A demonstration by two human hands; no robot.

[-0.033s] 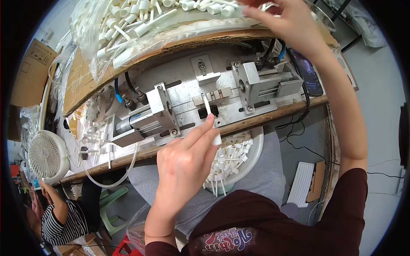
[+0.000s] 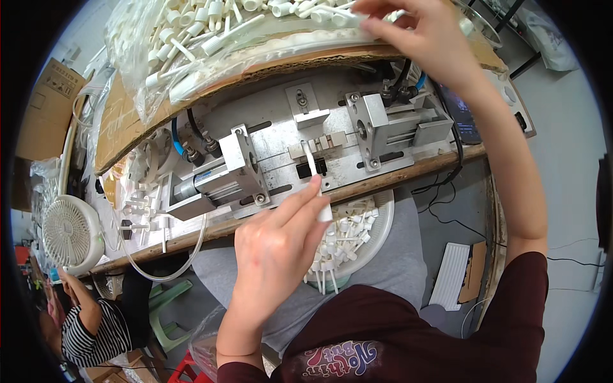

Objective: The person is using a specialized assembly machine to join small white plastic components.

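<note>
My left hand (image 2: pixel 271 246) pinches a white plastic stick with a cap (image 2: pixel 311 156) between thumb and fingers. The stick's far end lies on the small notched metal block (image 2: pixel 325 144), while its wider white end sticks out below my fingers. Up at the far right of the work, my right hand (image 2: pixel 421 38) has thumb and fingers closed around a white plastic piece (image 2: pixel 347 19) at the edge of the pile; it is blurred. Heaped along the back are several white capped sticks (image 2: pixel 211 25) on clear plastic.
Metal clamps with cylinders, left (image 2: pixel 220 169) and right (image 2: pixel 383 127), flank the block. A bowl of white capped sticks (image 2: pixel 386 223) sits on my lap. A phone (image 2: pixel 461 115) lies at the right. At the left are a fan (image 2: pixel 70 233) and a person in a striped shirt (image 2: pixel 96 332).
My right hand has shifted slightly down and left, and a blurred white piece now shows at its fingertips. The left hand and its stick have barely moved.
</note>
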